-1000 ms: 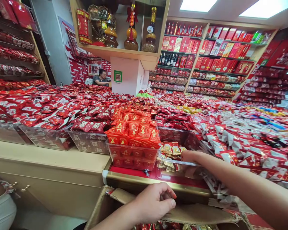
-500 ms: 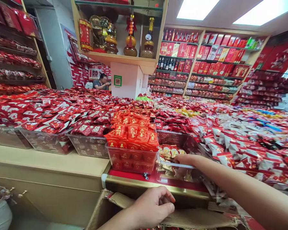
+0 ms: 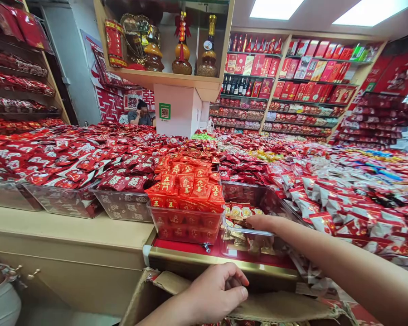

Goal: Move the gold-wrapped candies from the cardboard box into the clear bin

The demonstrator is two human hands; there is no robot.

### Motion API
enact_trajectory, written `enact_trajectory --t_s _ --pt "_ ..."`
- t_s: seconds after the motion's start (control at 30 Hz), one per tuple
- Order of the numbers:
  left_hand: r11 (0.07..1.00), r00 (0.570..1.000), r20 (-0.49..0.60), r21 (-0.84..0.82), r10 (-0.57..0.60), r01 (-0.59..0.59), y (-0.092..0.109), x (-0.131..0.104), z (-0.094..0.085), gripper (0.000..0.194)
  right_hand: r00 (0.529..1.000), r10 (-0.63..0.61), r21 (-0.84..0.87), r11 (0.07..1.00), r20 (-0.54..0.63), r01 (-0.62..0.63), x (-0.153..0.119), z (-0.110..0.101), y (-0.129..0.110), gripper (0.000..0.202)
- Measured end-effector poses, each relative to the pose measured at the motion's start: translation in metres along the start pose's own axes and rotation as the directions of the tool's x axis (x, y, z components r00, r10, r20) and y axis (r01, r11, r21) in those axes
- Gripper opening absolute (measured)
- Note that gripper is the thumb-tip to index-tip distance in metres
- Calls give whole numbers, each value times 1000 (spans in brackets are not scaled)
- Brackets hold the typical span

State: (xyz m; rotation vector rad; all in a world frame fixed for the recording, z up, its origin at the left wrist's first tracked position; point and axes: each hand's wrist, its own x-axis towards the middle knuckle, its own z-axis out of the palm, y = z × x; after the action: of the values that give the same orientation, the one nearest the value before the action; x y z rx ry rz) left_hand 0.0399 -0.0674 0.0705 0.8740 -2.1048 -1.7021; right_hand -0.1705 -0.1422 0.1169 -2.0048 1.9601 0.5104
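My left hand [image 3: 221,290] hangs over an open cardboard box [image 3: 279,308], its fingers loosely curved and the thumb a little apart, with nothing visible in it. My right hand [image 3: 258,224] reaches over the rim of a clear plastic bin [image 3: 229,246] at the counter's front. Gold-and-red wrapped packets [image 3: 237,211] lie in that bin beside the hand. Its fingers are down among them and mostly hidden, so their grip does not show. Left of it stands a clear bin heaped with bright red packets [image 3: 187,185]. More gold-and-red packets show faintly inside the cardboard box at the bottom edge.
Clear bins [image 3: 122,206] of dark red packets line the counter [image 3: 64,231] on the left. White-and-red packets [image 3: 323,222] pile up to the right. A display cabinet [image 3: 163,77] overhangs the middle. Behind it a person [image 3: 139,115] sits, and shelves [image 3: 275,90] cover the back wall.
The view has shifted slightly. Both hands keep almost the same places, the right one still in the bin. The person at the back now has an arm raised to the head.
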Motion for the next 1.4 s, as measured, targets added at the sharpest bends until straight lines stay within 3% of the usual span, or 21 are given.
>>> enact_trajectory --t_s 0.17,0.37,0.6,0.87,1.13,1.3,1.37,1.4 --pt "1000 1000 5 5 12 -12 -1 0 0 21 997 -14 -55 998 71 18 -5 -5 -4 17" --pt "1000 1000 -4 14 -18 18 -1 0 1 22 993 -110 -82 990 53 114 -11 -14 -4 15" --pt "1000 1000 9 2 -8 8 0 1 -1 22 960 -224 99 973 166 209 -21 -41 -10 16" --pt "998 999 17 -51 -42 43 4 1 0 22 971 -236 69 970 23 234 4 -30 -37 20" --pt "992 995 30 -90 -92 94 8 3 -1 21 980 -193 53 979 -56 196 4 -20 -34 20" --pt "999 998 67 47 -18 15 -1 8 -2 30 985 -141 80 986 -99 150 -5 -16 -35 16" --pt "964 988 140 246 66 -99 -8 11 -1 38 980 -118 86 987 -163 133 -10 -19 -35 12" --pt "904 977 185 391 104 -171 -11 13 1 39 971 -106 89 988 -212 127 -14 -21 -35 10"
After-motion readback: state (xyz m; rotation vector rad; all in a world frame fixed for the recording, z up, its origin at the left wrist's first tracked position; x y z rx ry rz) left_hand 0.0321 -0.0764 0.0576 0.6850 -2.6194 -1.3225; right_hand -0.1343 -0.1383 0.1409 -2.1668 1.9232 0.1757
